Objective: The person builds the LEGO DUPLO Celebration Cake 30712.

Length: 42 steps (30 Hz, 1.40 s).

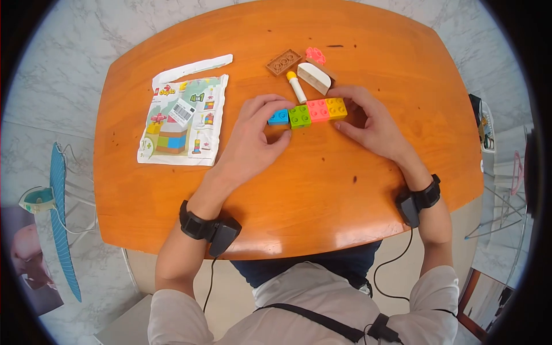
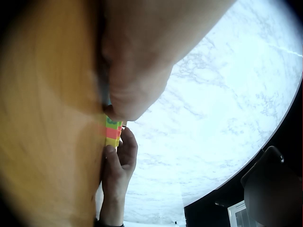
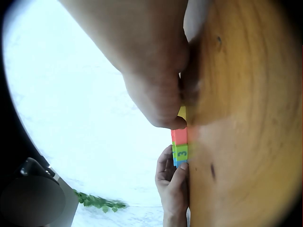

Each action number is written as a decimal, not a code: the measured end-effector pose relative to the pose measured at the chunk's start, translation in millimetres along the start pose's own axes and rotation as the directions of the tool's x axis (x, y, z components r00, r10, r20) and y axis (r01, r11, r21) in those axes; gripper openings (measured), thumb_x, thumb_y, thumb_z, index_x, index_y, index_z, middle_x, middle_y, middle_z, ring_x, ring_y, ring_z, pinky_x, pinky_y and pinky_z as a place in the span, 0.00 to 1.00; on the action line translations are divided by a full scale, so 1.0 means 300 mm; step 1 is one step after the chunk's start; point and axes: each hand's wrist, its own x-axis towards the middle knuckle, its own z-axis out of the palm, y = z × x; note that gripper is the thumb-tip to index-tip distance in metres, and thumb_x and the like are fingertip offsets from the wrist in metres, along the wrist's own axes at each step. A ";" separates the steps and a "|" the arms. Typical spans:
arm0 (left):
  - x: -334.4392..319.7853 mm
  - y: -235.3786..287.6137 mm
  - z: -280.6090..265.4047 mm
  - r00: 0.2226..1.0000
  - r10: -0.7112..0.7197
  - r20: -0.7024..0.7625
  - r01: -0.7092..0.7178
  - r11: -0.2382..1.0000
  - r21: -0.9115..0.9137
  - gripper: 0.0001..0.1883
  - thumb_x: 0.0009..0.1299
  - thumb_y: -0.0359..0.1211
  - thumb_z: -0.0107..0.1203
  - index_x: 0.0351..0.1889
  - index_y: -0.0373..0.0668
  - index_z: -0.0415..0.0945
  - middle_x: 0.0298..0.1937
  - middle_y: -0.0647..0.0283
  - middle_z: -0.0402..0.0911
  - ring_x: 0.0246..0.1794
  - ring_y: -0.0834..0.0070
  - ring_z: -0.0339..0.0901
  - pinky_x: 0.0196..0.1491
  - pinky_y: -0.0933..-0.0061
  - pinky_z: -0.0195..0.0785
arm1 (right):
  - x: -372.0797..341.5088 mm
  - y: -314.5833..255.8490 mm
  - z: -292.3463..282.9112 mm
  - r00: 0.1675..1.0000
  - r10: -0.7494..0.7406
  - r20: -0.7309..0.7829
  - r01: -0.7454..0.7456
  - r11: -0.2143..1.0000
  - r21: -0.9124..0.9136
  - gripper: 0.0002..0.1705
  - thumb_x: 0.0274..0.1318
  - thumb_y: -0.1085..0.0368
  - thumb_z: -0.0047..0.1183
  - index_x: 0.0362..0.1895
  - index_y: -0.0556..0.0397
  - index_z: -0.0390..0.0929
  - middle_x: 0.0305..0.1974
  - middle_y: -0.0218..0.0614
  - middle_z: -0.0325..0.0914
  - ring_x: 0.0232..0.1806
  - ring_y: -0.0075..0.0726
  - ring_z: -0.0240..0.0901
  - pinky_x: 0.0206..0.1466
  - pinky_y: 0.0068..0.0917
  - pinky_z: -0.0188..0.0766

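Note:
In the head view, four-coloured toy building bricks stand in a row on the table: a blue brick [image 1: 278,117], a green brick [image 1: 299,117], a pink brick [image 1: 318,110] and a yellow brick [image 1: 336,108]. My left hand [image 1: 248,137] pinches the blue end, thumb in front and fingers behind. At the other end my right hand [image 1: 374,122] holds the yellow brick between thumb and forefinger. The green brick [image 3: 182,152] shows a printed 3 in the right wrist view. In each wrist view, that camera's own hand partly hides the row.
Behind the row lie a brown brick [image 1: 283,62], a pink flower-shaped piece [image 1: 315,56], a white rounded brick [image 1: 314,78] and a white candle-like stick [image 1: 296,87] with a yellow tip. A printed packet [image 1: 183,123] and its torn strip [image 1: 192,69] lie on the left.

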 end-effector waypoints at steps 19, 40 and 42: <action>0.002 -0.016 0.011 0.990 -0.089 -0.110 0.083 0.995 -0.051 0.14 0.70 0.23 0.61 0.54 0.40 0.78 0.61 0.59 0.76 0.55 0.71 0.76 0.58 0.70 0.71 | 0.000 0.004 -0.003 0.998 -0.054 0.019 0.053 0.997 0.051 0.20 0.61 0.78 0.53 0.56 0.49 0.82 0.48 0.24 0.77 0.30 0.18 0.59 0.33 0.20 0.59; -0.002 0.012 -0.003 0.992 -0.105 -0.064 0.104 0.994 -0.024 0.22 0.64 0.25 0.63 0.58 0.45 0.80 0.43 0.66 0.73 0.43 0.76 0.69 0.45 0.76 0.64 | -0.004 0.032 -0.056 0.996 0.085 0.031 -0.086 0.995 0.041 0.14 0.62 0.75 0.52 0.51 0.57 0.83 0.26 0.20 0.65 0.27 0.15 0.56 0.30 0.20 0.55; -0.006 0.016 -0.003 0.989 -0.139 -0.044 0.137 0.990 -0.039 0.21 0.65 0.26 0.64 0.58 0.45 0.80 0.42 0.66 0.72 0.43 0.76 0.69 0.45 0.76 0.65 | -0.010 0.027 -0.056 0.998 0.061 0.033 -0.062 0.997 0.037 0.15 0.62 0.75 0.53 0.51 0.56 0.83 0.26 0.20 0.65 0.27 0.15 0.56 0.30 0.20 0.55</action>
